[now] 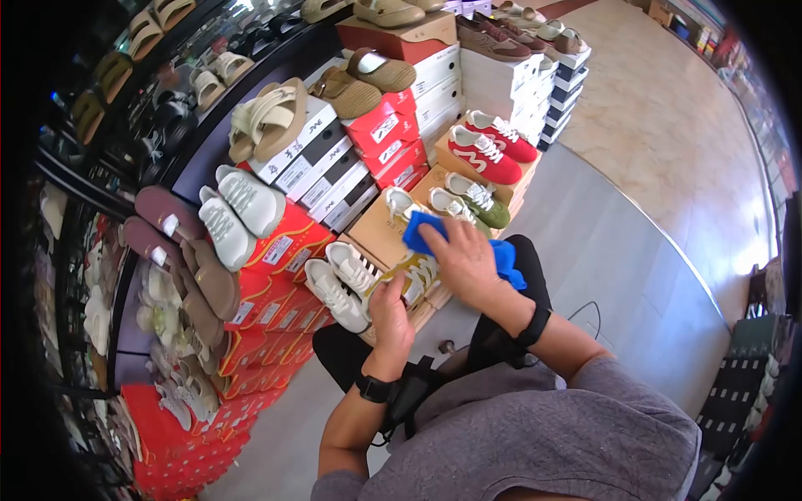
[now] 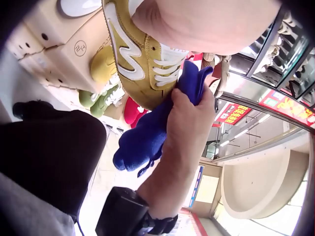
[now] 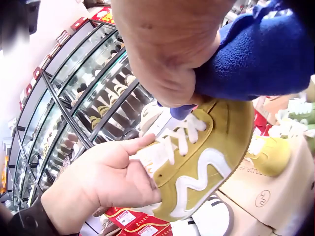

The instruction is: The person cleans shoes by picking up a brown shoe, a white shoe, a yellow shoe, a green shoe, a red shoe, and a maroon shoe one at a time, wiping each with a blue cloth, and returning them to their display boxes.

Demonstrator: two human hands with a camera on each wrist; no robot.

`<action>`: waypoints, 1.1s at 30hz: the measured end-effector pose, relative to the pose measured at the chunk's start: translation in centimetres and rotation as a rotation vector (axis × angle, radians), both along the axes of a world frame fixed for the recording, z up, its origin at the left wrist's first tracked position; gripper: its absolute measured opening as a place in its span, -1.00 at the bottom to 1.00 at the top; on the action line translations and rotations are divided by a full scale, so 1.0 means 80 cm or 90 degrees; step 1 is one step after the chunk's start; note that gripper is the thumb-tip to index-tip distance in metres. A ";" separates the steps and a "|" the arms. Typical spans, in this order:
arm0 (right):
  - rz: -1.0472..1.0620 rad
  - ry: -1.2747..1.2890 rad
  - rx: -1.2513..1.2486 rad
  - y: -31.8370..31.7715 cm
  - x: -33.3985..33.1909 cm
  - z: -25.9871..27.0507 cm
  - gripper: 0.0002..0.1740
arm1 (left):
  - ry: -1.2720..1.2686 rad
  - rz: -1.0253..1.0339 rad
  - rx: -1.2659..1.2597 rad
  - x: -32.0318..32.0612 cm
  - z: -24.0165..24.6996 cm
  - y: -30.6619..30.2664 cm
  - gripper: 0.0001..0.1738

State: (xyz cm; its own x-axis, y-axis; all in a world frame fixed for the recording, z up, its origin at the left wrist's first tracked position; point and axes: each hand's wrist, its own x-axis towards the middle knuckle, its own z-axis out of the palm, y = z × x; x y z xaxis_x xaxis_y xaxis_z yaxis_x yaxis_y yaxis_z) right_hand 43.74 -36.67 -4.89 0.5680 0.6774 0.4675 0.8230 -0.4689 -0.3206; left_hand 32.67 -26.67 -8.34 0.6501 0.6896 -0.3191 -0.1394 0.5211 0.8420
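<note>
My left hand grips a mustard-yellow sneaker at its heel end, thumb at the ankle opening. White laces and a wavy white side stripe show on the sneaker. A blue cloth is bunched in my right hand, whose fingers pinch it against the toe end beside the laces. Part of the cloth hangs loose below the right hand. The matching yellow sneaker sits on a tan shoebox close by. In the right wrist view my right hand and the cloth hide part of the toe.
White sneakers, green sneakers and red sneakers stand on boxes around the hands. Red shoeboxes are stacked at the left, before shelves of shoes. Grey floor lies to the right.
</note>
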 end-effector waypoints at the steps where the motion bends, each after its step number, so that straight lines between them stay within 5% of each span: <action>1: 0.042 0.045 0.014 0.003 -0.006 0.000 -0.60 | 0.002 0.007 -0.031 -0.002 -0.008 0.003 -0.88; 3: 0.105 0.045 0.033 0.013 -0.024 -0.014 -0.62 | 0.101 0.035 -0.138 0.004 -0.007 0.004 -0.80; 5: 0.157 0.026 0.127 0.012 -0.035 -0.024 -0.53 | 0.001 -0.109 -0.230 -0.005 -0.013 0.016 -0.52; 8: 0.208 0.129 0.059 0.008 -0.048 -0.027 -0.56 | -0.122 -0.219 -0.321 -0.009 -0.042 0.037 -0.43; 12: 0.273 0.157 0.115 -0.008 -0.060 -0.033 -0.46 | -0.122 -0.343 -0.217 -0.007 -0.048 0.045 -0.46; 18: 0.296 0.248 0.017 -0.029 -0.053 -0.029 -0.55 | -0.069 -0.310 -0.023 -0.013 -0.053 0.054 -0.52; 20: 0.436 0.404 0.103 -0.035 -0.038 -0.027 -0.41 | -0.045 -0.283 0.045 -0.015 -0.053 0.055 -0.54; 24: 0.273 0.362 0.343 -0.043 -0.018 0.004 -0.33 | -0.005 -0.232 0.152 -0.023 -0.025 0.047 -0.56; 26: 0.146 0.246 0.394 -0.042 -0.001 0.022 -0.33 | -0.055 -0.119 -0.258 -0.014 0.039 0.018 -0.48; 28: 0.116 0.203 0.419 -0.038 0.008 0.037 -0.33 | -0.082 -0.157 -0.292 -0.023 0.015 0.032 -0.47; 30: 0.110 0.131 0.404 -0.032 0.002 0.039 -0.32 | -0.079 -0.256 0.221 -0.033 -0.003 0.029 -0.44; 31: 0.100 0.060 0.385 -0.031 0.001 0.039 -0.32 | -0.129 -0.242 0.198 -0.033 -0.008 0.030 -0.40; 32: 0.100 0.042 0.412 -0.025 -0.003 0.034 -0.31 | -0.131 -0.122 -0.338 -0.023 0.050 0.019 -0.25; 33: 0.104 0.053 0.391 -0.023 -0.006 0.030 -0.34 | -0.133 -0.177 -0.101 -0.025 0.035 0.019 -0.27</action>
